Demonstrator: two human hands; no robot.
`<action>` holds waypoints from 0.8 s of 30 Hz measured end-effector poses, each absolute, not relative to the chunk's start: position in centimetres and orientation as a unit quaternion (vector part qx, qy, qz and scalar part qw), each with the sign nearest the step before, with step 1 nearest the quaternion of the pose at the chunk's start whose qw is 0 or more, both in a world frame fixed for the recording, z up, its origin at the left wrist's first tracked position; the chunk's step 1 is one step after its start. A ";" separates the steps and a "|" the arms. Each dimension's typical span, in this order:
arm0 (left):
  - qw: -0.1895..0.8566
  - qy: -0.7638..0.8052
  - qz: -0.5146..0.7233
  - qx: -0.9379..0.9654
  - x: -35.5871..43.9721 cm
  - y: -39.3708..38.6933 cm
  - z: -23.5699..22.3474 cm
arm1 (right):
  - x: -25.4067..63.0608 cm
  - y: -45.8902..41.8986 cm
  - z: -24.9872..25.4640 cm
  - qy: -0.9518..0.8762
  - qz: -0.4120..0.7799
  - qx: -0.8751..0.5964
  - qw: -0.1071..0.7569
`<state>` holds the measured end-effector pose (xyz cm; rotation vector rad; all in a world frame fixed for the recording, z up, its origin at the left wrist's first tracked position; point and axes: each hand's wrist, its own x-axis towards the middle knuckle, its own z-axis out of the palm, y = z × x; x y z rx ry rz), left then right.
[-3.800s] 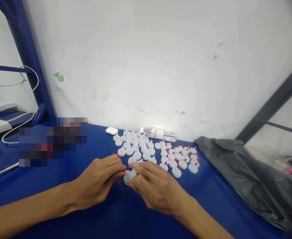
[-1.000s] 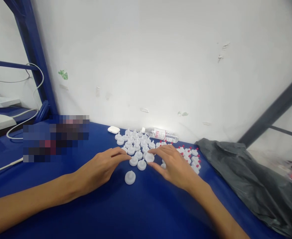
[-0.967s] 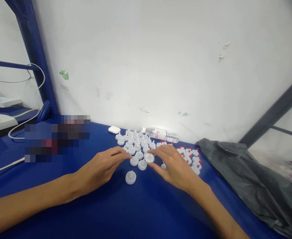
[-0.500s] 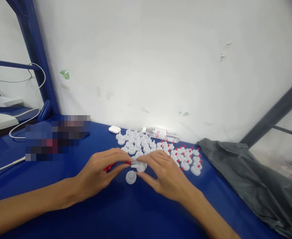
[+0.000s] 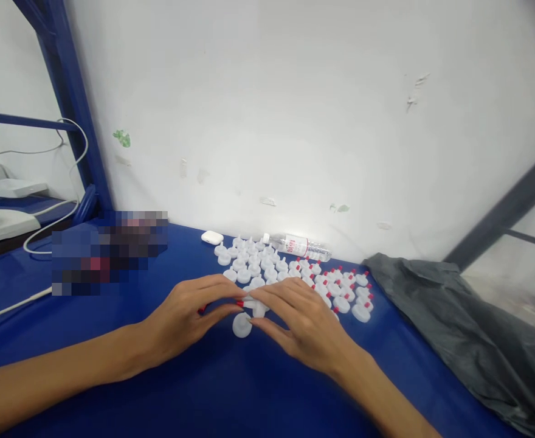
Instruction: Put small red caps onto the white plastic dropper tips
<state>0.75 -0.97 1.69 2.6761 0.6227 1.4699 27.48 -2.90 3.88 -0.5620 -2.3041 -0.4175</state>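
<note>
My left hand (image 5: 188,310) pinches a small red tip cap (image 5: 240,303) between thumb and fingertips. Opposite it, my right hand (image 5: 301,313) grips a white plastic nozzle cap (image 5: 259,309) lying on its side, its spout pointing left. The red tip cap sits at the end of that spout; how far it is on, I cannot tell. Just below my fingertips, a loose white nozzle cap (image 5: 242,325) rests on the blue surface (image 5: 231,389). More red tip caps (image 5: 202,309) are mostly hidden behind my left hand.
Beyond my hands are several white nozzle caps without red tips (image 5: 255,258), and to the right several with red tips (image 5: 341,304). A plastic bottle (image 5: 297,246) and white case (image 5: 212,237) lie by the wall. Dark grey cloth (image 5: 436,322) covers the right side.
The red tip cap has moved right and now meets the spout of the nozzle cap, where a small gap showed before. The whole view has shifted slightly.
</note>
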 end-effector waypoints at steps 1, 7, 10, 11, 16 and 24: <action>-0.007 0.204 0.463 0.863 0.7 -0.9 1.6 | 27.4 -3.0 3.9 -0.892 -0.166 -0.217 0.361; -0.021 0.197 0.423 0.884 0.8 -0.9 1.3 | 27.0 -3.3 3.7 -0.884 -0.177 -0.214 0.377; 0.007 0.198 0.409 0.891 0.9 -1.5 1.6 | 26.9 -3.5 3.5 -0.886 -0.179 -0.201 0.377; 0.015 0.202 0.404 0.892 0.9 -1.7 1.8 | 26.9 -3.5 3.5 -0.888 -0.175 -0.198 0.375; 0.058 0.226 0.396 0.888 1.0 -2.3 2.3 | 26.7 -4.0 3.2 -0.899 -0.153 -0.211 0.353; 0.109 0.245 0.386 0.883 1.0 -2.4 1.2 | 26.1 -4.2 2.5 -0.898 -0.179 -0.199 0.348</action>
